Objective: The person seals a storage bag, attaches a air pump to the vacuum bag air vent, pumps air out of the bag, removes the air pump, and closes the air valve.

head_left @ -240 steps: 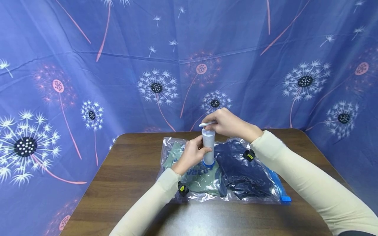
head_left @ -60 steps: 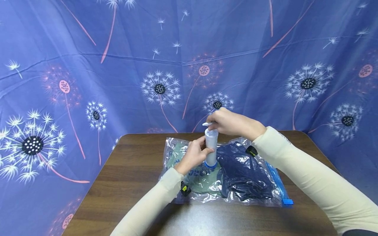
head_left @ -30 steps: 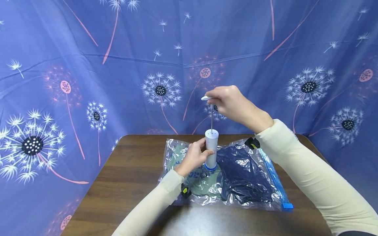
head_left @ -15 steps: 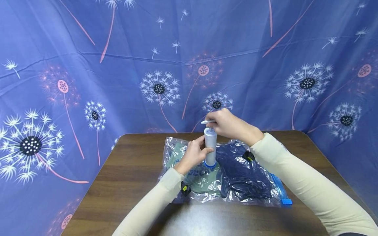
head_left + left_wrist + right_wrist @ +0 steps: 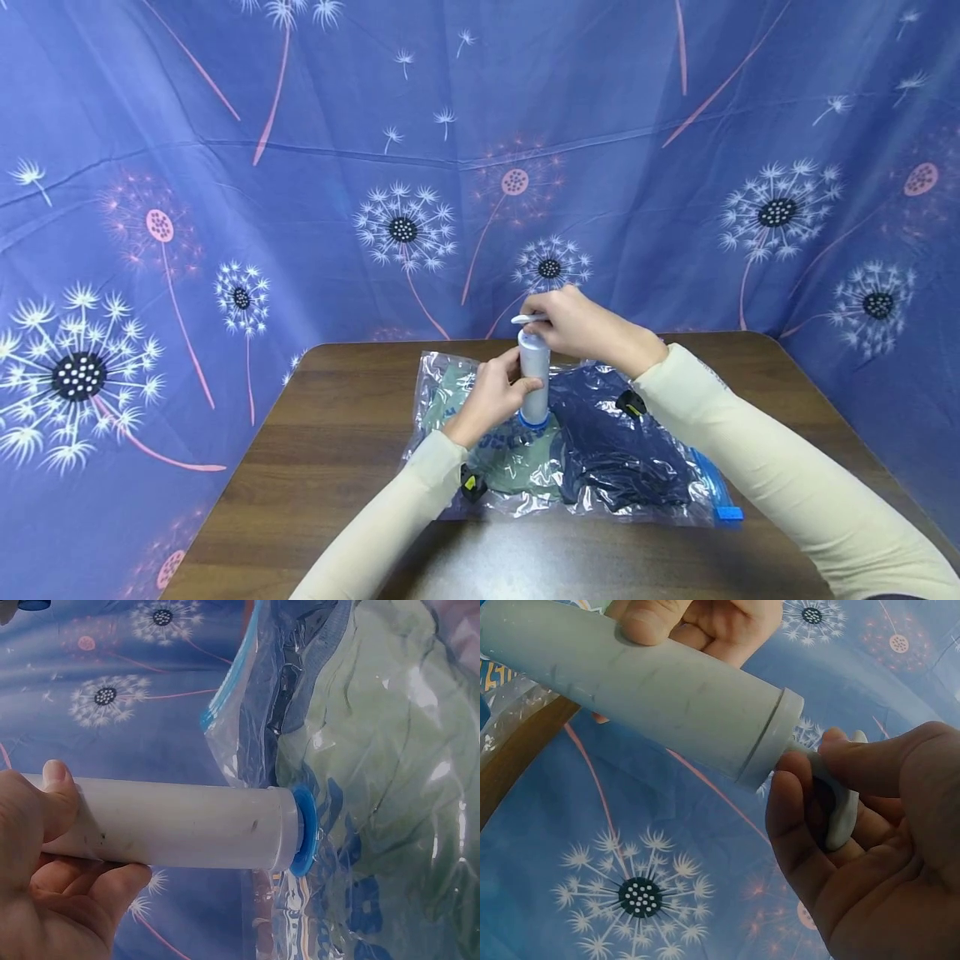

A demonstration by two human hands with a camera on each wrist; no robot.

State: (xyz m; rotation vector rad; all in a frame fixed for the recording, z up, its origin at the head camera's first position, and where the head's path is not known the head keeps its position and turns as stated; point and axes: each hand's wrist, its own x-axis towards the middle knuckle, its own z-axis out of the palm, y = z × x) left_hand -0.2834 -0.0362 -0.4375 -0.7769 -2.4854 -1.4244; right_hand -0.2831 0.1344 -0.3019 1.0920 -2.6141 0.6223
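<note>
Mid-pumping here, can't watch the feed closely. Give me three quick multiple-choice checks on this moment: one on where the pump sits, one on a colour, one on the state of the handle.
1. Where does the foot of the pump sit?
A. On the bare table
B. On the vacuum bag, over the green garment
C. On the bag's zip edge

2. What colour is the ring at the pump's foot?
A. Blue
B. Red
C. Yellow

3. How does the handle stand?
A. Pulled high, rod showing
B. Detached, lying on the table
C. Pushed down close to the barrel top

Answers: 1 B, the left wrist view shows the foot pressed onto plastic over green cloth, held by the left hand. 2 A, the ring is blue in the head and left wrist views. 3 C, the right hand grips the handle just above the barrel cap.
</note>
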